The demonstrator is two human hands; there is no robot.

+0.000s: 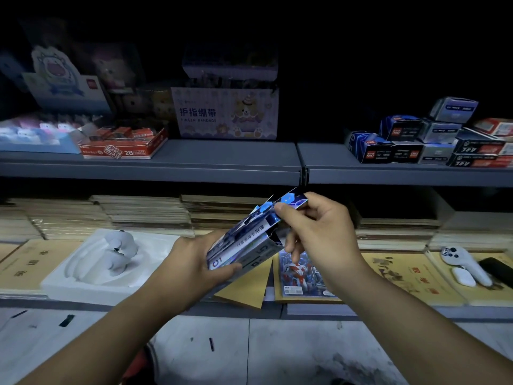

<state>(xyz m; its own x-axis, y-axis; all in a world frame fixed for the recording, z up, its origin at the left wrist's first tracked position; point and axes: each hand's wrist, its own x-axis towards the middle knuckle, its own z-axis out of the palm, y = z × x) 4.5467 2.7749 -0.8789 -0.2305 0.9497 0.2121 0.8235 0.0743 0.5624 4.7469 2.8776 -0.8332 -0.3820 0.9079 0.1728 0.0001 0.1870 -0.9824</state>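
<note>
Both hands are closed on a blue-and-white pen box [245, 247], held in the air before a dim stationery display. The left hand [194, 261] wraps the carton's lower end, thumb across its front. The right hand [324, 226] pinches the raised end flap [291, 199] between thumb and forefinger, its other fingers curled beneath.

The box slants up from left palm to right fingertips, so it lies between the hands, touching both and clear of every shelf. The step appears to be opening the carton. It would go best with the left grip firm but not crushing while the right folds the flap back along its crease rather than tearing it.

Directly below lies a colourful booklet [299, 276] on yellow notebooks [410, 273]. To the left is a white foam tray [69, 284]. On the grey upper shelf [222, 162] behind stand a finger-bandage carton [224, 113], a red 2B box [122, 148] and, to the right, stacked dark boxes [410, 143].
</note>
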